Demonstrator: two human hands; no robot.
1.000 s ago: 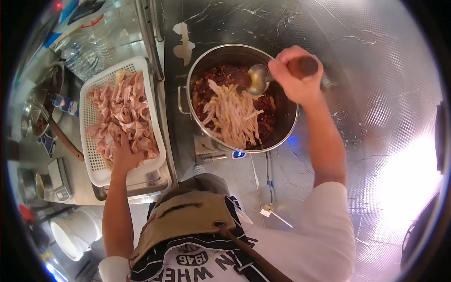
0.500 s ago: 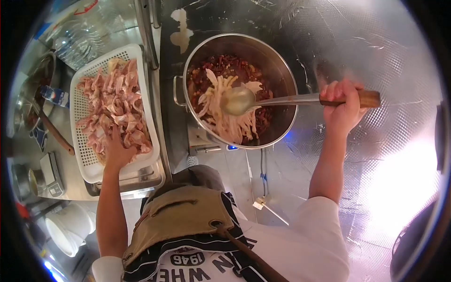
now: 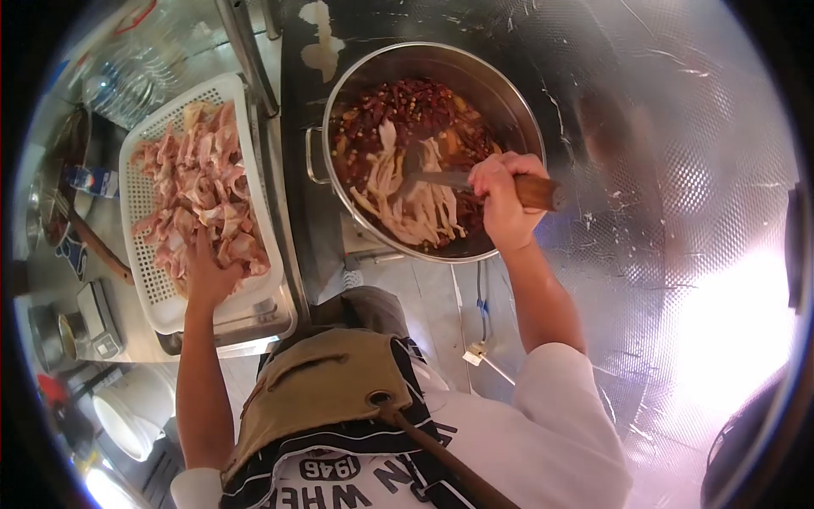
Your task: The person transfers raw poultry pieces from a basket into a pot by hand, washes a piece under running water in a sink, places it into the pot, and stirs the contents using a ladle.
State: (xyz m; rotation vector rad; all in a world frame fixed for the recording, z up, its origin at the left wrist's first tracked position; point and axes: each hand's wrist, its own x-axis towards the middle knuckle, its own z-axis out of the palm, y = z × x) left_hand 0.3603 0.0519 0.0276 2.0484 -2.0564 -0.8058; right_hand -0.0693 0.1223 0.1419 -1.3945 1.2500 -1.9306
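My right hand (image 3: 509, 199) grips the wooden handle of a metal ladle (image 3: 538, 192). The ladle's bowl end is down in a large steel pot (image 3: 317, 155), among long pale pieces of meat (image 3: 415, 208). Dark red chillies (image 3: 415, 97) and small yellowish bits surround the meat in reddish broth. On the left, my left hand (image 3: 210, 270) lies on a heap of raw pink poultry pieces (image 3: 199, 178) in a white perforated basket (image 3: 148, 263). Its thumb is spread; the fingertips are partly hidden among the pieces.
Beside the basket lie a wooden-handled tool (image 3: 103, 248) and a small scale (image 3: 99, 318). Clear plastic bottles (image 3: 127, 81) stand behind it. A white bucket (image 3: 131, 411) is at lower left. A metal rail (image 3: 248, 55) runs between basket and pot.
My right hand has moved left and slightly down with the ladle, whose bowl has gone from above the pot into its contents. My left hand stays on the raw pieces.
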